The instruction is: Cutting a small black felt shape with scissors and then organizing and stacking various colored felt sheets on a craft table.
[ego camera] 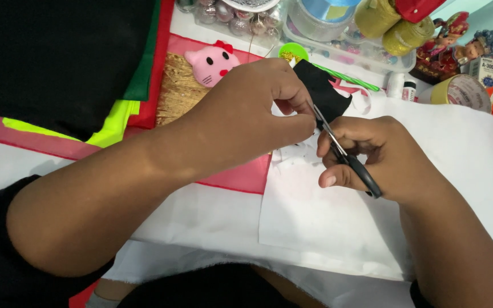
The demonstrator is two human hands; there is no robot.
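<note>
Scissors (346,158) gripped in the right hand (380,157) cut black felt (323,91) pinched by the left hand (252,105), blades just beside its fingertips (306,122), risking a nick.

The left hand (258,108) is curled, its fingers pinched together. The right hand (372,154) is closed in a loose fist, close beside it.

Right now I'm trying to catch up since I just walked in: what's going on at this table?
A person is cutting a small piece of black felt with black-handled scissors. The left hand pinches the felt while the right hand works the scissors, blades at the felt's edge. Both hands are above a white sheet. A pink cat-face plush, tape rolls and ribbon spools sit at the far side.
</note>
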